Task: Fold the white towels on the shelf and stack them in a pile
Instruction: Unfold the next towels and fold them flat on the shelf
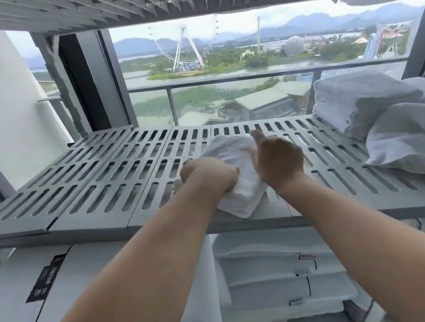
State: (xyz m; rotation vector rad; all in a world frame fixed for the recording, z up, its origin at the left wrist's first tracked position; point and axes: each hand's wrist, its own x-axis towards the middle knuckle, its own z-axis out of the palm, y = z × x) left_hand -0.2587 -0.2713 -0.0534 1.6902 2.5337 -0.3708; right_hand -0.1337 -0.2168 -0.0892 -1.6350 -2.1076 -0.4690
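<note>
Small white towel (231, 169) part-folded, mid slatted shelf (96, 185), near corner overhanging front edge. Left hand (209, 178) fisted on towel's left edge. Right hand (278, 159) flat, fingers extended, pressing right side. Risk: overhang drags towel off shelf; uneven pull skews fold. Unfolded towels (404, 142) heaped far right.

We reach both bare arms forward. Our left hand (209, 176) is curled into a fist. Our right hand (278, 160) is open, fingers (258, 136) straight.

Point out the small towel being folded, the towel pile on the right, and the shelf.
small towel (231, 149), head view, upper flat part.
towel pile (354, 100), head view, top towel.
shelf (102, 185), head view, bare slats.
</note>
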